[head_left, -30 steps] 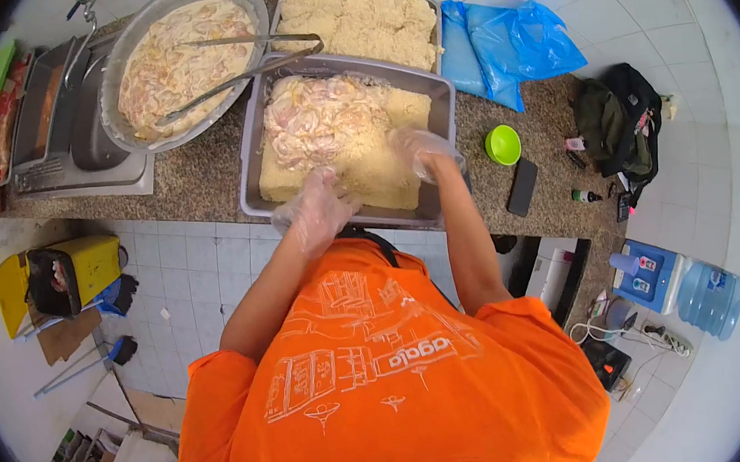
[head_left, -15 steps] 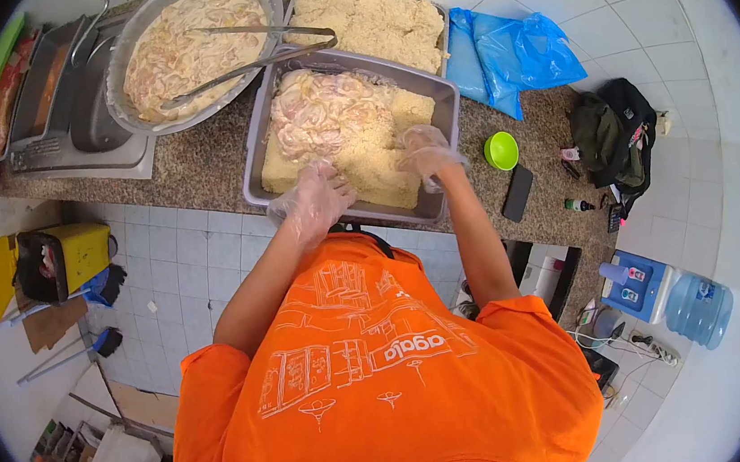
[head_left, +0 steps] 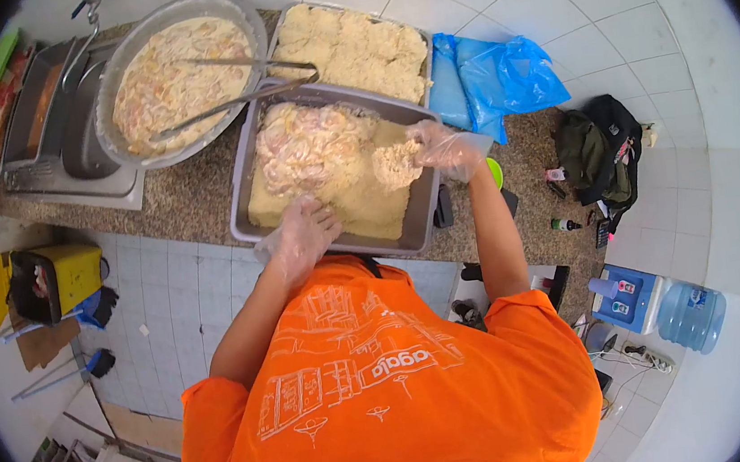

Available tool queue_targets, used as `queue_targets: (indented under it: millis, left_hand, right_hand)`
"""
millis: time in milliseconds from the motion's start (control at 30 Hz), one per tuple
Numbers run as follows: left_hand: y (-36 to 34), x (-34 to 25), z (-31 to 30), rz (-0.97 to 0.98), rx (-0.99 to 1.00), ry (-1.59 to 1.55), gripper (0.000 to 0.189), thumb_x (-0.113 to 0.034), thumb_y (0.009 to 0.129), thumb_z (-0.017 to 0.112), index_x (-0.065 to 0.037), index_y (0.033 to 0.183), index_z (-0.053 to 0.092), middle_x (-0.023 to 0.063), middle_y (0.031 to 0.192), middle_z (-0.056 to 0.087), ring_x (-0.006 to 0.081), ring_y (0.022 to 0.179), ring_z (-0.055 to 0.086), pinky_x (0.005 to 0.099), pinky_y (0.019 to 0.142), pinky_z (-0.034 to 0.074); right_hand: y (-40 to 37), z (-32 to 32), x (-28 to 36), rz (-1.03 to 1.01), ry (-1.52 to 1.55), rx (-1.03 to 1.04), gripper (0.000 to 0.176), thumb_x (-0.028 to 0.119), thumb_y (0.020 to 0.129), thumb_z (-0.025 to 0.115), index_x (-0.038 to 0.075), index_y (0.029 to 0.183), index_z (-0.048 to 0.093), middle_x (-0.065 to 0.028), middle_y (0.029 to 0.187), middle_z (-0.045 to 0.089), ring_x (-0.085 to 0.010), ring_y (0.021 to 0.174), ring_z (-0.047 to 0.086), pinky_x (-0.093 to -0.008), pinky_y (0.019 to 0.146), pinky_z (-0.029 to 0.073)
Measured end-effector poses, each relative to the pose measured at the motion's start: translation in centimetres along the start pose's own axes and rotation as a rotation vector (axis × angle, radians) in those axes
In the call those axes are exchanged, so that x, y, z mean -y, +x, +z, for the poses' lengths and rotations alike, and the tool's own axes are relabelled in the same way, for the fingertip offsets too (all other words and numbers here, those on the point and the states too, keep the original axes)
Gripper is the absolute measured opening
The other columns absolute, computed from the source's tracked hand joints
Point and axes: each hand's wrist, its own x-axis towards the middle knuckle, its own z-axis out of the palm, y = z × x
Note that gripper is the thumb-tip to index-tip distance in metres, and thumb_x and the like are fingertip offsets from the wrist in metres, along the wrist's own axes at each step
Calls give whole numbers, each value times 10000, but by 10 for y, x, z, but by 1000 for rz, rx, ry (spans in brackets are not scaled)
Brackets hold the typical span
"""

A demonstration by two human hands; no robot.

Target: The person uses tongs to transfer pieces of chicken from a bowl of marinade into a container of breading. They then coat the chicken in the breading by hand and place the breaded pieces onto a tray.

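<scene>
My right hand point(head_left: 444, 149), in a clear plastic glove, grips a crumb-coated piece of meat point(head_left: 397, 166) above the right side of a grey tub point(head_left: 242, 210). The tub holds pale breadcrumbs point(head_left: 369, 218) and a heap of wet, battered raw meat pieces point(head_left: 307, 147) at its back left. My left hand point(head_left: 308, 228), also gloved, is at the tub's front left, its fingers stretched over the crumbs and nothing in them.
Behind the tub stands a tray of breaded pieces point(head_left: 350, 39). A round bowl of battered meat point(head_left: 184, 88) is at the left, with metal tongs point(head_left: 231, 110) across its rim. Blue plastic bags point(head_left: 507, 72), a green bowl point(head_left: 496, 173) and a sink point(head_left: 88, 125) are on the counter.
My right hand has risen from the crumbs with a coated piece in its fingers. My left hand stays at the tub's front. The whole view has shifted slightly.
</scene>
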Motion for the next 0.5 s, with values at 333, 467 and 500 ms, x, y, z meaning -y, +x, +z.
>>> queue_targets:
  millis: [333,467,500]
  left_hand:
    - [-6,4,4,54,-85,-150,690,-373,985,347,71,1476,152,310,1546,118,438,1456,129,526,1174,187]
    - [-11,4,17,94,-180,-196,655,-345,961,385,75,1437,225,299,1517,185,430,1416,224,522,1148,243]
    - [-15,1,31,117,-252,-179,637,-299,960,346,106,1432,210,338,1488,226,463,1407,234,551,1148,224]
  right_hand:
    - [103,-152,38,78,-214,-29,734,292,716,727,6,1354,502,-180,1365,524,-308,1225,516,-375,1019,428]
    - [164,-155,71,14,-52,75,740,278,729,720,0,1368,469,-168,1227,580,-256,1149,547,-352,946,473]
    - [191,-149,72,-5,-46,83,740,278,729,720,0,1368,469,-168,1227,580,-256,1149,547,-352,946,473]
